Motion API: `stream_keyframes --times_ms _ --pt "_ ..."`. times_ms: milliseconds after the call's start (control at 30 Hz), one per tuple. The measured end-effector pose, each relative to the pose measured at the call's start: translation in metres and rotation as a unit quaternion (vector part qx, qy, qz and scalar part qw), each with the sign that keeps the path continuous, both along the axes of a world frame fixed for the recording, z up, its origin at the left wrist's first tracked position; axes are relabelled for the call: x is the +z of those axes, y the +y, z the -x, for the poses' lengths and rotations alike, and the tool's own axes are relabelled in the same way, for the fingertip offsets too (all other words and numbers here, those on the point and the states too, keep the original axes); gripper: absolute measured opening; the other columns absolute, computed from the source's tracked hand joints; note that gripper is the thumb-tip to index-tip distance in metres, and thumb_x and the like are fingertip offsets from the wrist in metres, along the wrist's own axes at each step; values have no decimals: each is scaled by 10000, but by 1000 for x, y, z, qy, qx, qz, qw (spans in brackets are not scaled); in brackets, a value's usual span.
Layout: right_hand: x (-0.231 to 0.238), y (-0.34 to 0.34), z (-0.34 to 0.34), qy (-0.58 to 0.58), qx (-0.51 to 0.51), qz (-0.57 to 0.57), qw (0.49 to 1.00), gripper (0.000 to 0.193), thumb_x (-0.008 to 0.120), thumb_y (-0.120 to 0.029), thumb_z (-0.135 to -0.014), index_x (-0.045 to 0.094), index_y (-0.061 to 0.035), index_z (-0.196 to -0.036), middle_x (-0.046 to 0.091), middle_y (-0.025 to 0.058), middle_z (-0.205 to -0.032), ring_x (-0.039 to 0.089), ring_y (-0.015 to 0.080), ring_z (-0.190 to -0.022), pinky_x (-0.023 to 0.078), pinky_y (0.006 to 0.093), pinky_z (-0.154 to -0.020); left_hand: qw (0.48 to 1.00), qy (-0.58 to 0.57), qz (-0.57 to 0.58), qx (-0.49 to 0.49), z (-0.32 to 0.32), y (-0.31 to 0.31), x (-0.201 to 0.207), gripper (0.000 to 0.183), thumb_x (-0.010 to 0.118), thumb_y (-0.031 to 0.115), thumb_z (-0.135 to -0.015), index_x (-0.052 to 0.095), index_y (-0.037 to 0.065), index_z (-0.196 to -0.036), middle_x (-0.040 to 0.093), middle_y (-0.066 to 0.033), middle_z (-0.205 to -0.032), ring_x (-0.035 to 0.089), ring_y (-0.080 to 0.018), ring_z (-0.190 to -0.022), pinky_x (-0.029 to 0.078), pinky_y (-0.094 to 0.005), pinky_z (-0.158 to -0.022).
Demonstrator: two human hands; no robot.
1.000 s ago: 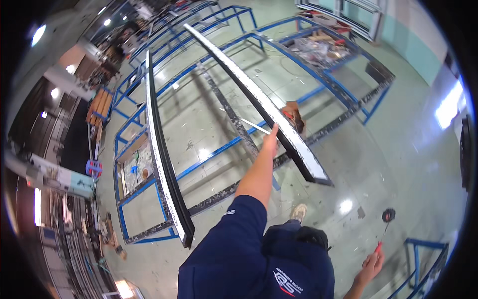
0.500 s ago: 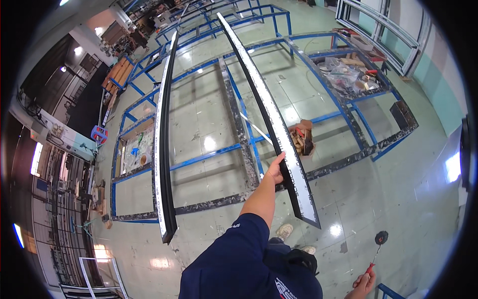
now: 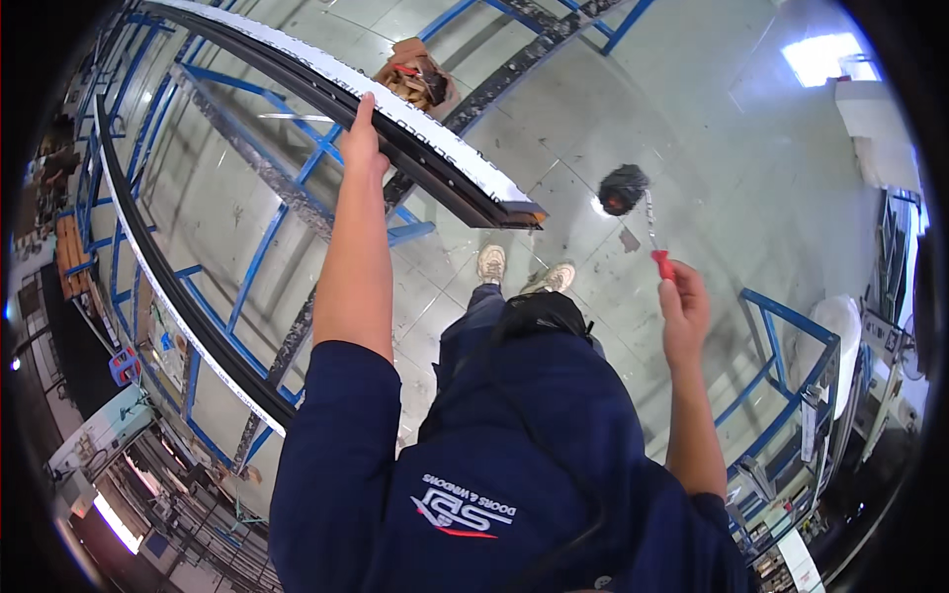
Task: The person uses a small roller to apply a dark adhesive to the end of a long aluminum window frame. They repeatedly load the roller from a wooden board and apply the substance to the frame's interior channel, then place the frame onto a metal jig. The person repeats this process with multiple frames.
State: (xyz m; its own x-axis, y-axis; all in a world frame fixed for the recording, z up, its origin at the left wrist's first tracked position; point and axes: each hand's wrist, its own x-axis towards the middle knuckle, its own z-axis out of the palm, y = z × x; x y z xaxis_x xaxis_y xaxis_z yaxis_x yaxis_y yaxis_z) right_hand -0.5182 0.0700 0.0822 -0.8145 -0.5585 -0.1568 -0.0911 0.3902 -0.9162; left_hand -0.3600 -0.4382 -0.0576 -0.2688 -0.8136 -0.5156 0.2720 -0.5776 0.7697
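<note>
My left hand [image 3: 362,148] is closed round the edge of a long black profile [image 3: 435,166] with white printed film along one face. The profile slants across the frame, and its near end is cut at an angle. Low on the right, my right hand [image 3: 684,308] grips the red handle of a tool [image 3: 663,265]. A thin metal shaft runs from that handle to a round black head [image 3: 623,190], held over the floor away from the profile. A second filmed black profile [image 3: 170,279] lies to the left, apart from my hands.
A blue steel frame with dark, scuffed bars [image 3: 247,148] stands beneath the profiles. Beyond my left hand, an open cardboard box [image 3: 407,51] holds wooden pieces. At right is a smaller blue metal stand [image 3: 791,314]. A blue-and-red stool [image 3: 125,366] sits far left.
The view has swung down and to the right. The held profile now shows more of its black grooved side. My right hand and its red-handled tool have come further into view.
</note>
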Motion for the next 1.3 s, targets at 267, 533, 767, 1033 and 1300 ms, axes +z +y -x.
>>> stream_keyframes --times_ms 267,533,767,1033,1300 --pt "-24 -8 8 -14 13 -95 995 252 637 -192 -1008 688 -7 -1172 616 -25 -876 520 59 -791 429 232 -717 999 -48 -1 8 51 4 15 595 771 287 -921 531 -13 -1375 635 -167 -1313 654 -331 -1143 555 -549 -947" --pt "-33 -23 17 58 8 -68 996 249 656 -195 -988 704 0 -1135 681 58 -898 591 132 -798 483 286 -752 965 -243 96 -16 41 -16 -15 737 760 446 -881 557 -88 -1347 643 -241 -1291 630 -338 -1175 536 -479 -939" --pt "-19 -32 23 -26 2 -7 1000 267 612 -144 -1008 673 43 -1188 692 78 -1018 620 136 -903 483 268 -826 906 -400 131 39 65 -3 41 945 923 370 -652 475 -110 -1331 628 -280 -1296 629 -382 -1210 468 -414 -1067" --pt "-37 -18 32 43 30 -81 995 219 659 -178 -980 695 -21 -1129 686 72 -869 592 128 -763 486 283 -724 977 -190 62 71 84 -17 13 926 920 102 -713 300 -161 -1349 575 -292 -1270 660 -329 -1045 595 -454 -878" --pt "-69 -31 10 20 117 -70 990 231 691 -201 -948 704 -64 -1134 718 123 -924 669 236 -752 524 318 -723 977 -190 80 50 84 -33 -5 562 884 60 -761 563 -160 -1166 681 -243 -1082 728 -330 -839 632 -519 -707"
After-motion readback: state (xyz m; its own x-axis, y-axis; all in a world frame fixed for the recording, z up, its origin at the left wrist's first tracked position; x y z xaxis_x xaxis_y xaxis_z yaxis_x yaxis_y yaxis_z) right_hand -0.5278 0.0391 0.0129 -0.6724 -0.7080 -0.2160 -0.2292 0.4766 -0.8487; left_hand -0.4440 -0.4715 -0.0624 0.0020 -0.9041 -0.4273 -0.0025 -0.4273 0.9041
